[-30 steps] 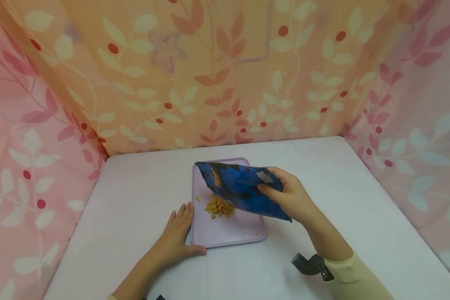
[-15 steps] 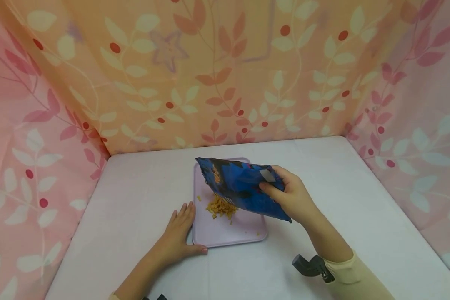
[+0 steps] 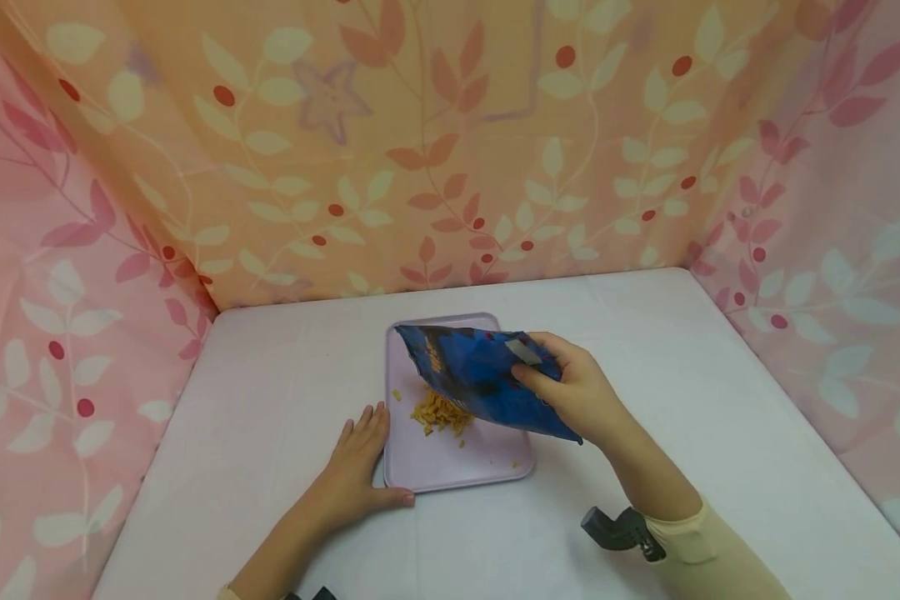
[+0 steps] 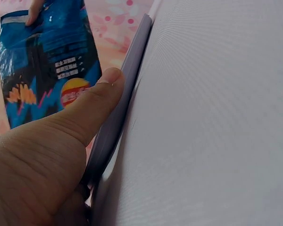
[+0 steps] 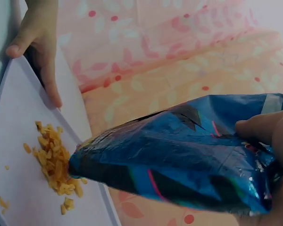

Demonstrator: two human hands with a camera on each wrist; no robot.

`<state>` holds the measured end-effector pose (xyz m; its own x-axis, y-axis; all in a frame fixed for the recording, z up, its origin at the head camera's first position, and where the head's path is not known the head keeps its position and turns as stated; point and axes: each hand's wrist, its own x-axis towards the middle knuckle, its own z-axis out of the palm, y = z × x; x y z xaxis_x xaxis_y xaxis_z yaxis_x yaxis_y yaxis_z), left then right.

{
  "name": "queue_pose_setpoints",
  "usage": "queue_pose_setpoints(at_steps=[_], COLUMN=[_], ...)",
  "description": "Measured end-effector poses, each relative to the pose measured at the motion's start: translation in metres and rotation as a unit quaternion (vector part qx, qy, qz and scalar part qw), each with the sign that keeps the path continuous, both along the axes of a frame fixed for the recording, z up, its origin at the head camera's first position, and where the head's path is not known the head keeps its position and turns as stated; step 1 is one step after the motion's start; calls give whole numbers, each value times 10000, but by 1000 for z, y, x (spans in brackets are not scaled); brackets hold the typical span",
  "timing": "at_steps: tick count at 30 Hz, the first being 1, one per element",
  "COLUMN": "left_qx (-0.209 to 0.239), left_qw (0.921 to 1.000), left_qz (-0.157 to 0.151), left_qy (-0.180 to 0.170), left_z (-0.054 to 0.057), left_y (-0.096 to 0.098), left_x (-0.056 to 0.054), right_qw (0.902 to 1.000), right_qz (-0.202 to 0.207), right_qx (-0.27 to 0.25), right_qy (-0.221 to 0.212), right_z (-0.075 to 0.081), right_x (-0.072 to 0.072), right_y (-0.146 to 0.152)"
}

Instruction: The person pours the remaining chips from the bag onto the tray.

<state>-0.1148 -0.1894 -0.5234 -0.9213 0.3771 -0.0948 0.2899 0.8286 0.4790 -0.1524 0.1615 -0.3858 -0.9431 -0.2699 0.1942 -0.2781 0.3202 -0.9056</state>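
Dipping slightly since the earlier frame, our blue snack bag, gripped in our right hand, slants over the right edge of the lilac tray. Our left hand lies straight-fingered at its near-left corner. Tilting too steeply could scatter yellow snack pieces off the left edge.

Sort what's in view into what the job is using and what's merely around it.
In use:
- blue bag, gripped by the right hand, tilted over the tray
- yellow pieces heaped on the tray
- lilac tray
- left hand, at the tray's edge

Merely around:
- white tabletop
- patterned curtains
- dark device by the right sleeve
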Motion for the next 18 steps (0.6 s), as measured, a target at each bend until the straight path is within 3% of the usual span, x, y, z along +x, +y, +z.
queue_pose_setpoints(at_steps=[14, 18], left_qx=[65, 59], left_qw=[10000, 10000], left_qz=[-39, -22], left_qy=[41, -11], left_z=[5, 5], left_y=[1, 1], left_x=[2, 1], right_qw=[9996, 9994], right_qz=[135, -26], right_qx=[165, 194], right_qy=[192, 273], right_z=[-3, 0], right_x=[0, 1], right_y=[-3, 0])
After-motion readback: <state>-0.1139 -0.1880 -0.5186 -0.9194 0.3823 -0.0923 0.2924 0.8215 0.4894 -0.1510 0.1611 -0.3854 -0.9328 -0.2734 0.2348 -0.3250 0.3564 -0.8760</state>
